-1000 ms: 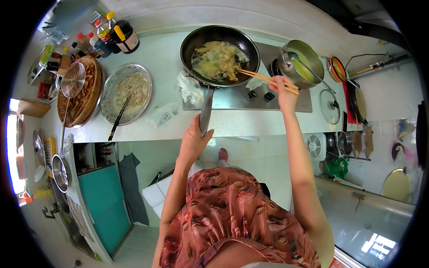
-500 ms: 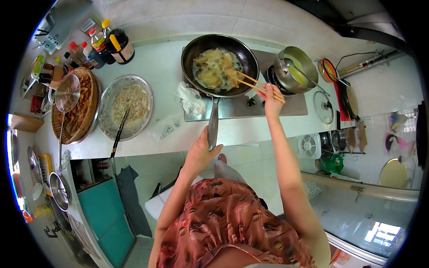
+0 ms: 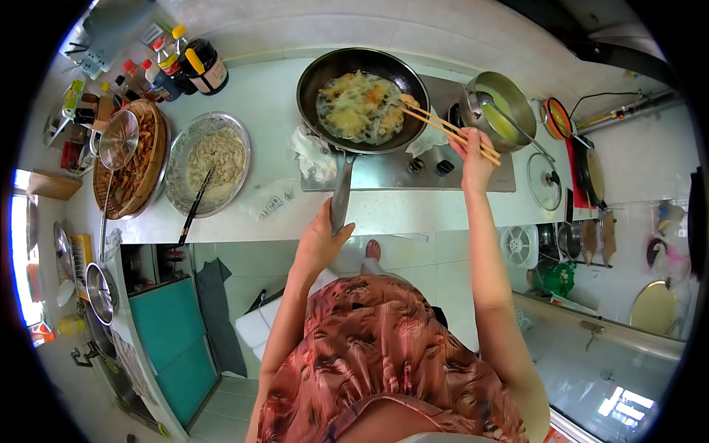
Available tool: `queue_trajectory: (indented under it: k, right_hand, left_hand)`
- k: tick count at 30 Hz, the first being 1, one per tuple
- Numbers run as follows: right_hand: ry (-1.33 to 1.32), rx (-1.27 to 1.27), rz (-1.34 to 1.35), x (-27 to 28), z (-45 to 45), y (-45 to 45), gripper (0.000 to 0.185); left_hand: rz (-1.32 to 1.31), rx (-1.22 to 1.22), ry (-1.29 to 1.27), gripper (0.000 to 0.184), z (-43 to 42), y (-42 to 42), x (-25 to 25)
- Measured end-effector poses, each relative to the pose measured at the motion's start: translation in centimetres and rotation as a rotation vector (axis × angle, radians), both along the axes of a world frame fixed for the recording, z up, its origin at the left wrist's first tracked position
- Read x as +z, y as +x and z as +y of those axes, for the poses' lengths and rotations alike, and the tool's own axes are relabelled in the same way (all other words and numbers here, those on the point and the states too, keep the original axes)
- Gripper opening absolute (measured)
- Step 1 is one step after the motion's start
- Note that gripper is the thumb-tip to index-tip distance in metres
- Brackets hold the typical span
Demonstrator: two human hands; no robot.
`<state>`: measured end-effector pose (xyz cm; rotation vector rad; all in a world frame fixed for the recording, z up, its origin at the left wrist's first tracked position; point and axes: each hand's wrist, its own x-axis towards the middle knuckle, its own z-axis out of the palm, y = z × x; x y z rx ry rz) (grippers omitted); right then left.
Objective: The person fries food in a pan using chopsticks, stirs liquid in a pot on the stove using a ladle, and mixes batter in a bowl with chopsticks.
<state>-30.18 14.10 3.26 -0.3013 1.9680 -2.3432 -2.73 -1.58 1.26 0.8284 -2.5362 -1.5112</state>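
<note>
My left hand (image 3: 320, 240) is wrapped round the grey handle of a black frying pan (image 3: 310, 122) on the stove (image 3: 369, 174). Several battered pieces (image 3: 360, 107) fry in bubbling oil inside it. Between the fingers of my right hand (image 3: 476, 157) are wooden chopsticks (image 3: 450, 130). Their tips are at the pan's right side, with a small browned piece at or between them. A metal pot (image 3: 526, 111) with a ladle (image 3: 508, 118) stands to the right of the pan, near my right hand.
On the left are a steel bowl of batter (image 3: 214, 159) with dark chopsticks, a woven basket of fried pieces (image 3: 156, 159) under a strainer (image 3: 119, 139), and several bottles (image 3: 207, 66). A glass lid (image 3: 544, 179) lies right of the stove.
The chopsticks and my right hand have shifted right, from the middle of the pan toward its right rim. My left hand has stayed on the handle. The whole view has shifted slightly.
</note>
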Motion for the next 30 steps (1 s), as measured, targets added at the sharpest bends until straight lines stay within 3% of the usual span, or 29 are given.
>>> queue_trajectory:
  k: [6,15,22,30]
  right_hand:
    - [0.210,0.177,0.109,0.7,-0.1,0.2,0.025]
    - [0.203,0.173,0.010,2.9,1.6,0.7,0.022]
    - [0.440,0.412,0.138,5.9,-0.6,0.2,0.018]
    - [0.477,0.324,0.141,4.0,-4.9,-2.0,0.021]
  left_hand:
    - [-0.040,0.056,0.009,0.062,0.4,-0.2,0.6]
    - [-0.019,0.036,-0.086,0.064,0.5,0.2,0.9]
    - [-0.077,0.018,-0.051,0.065,0.3,0.0,1.4]
    - [-0.094,-0.020,-0.100,0.066,0.0,0.1,0.9]
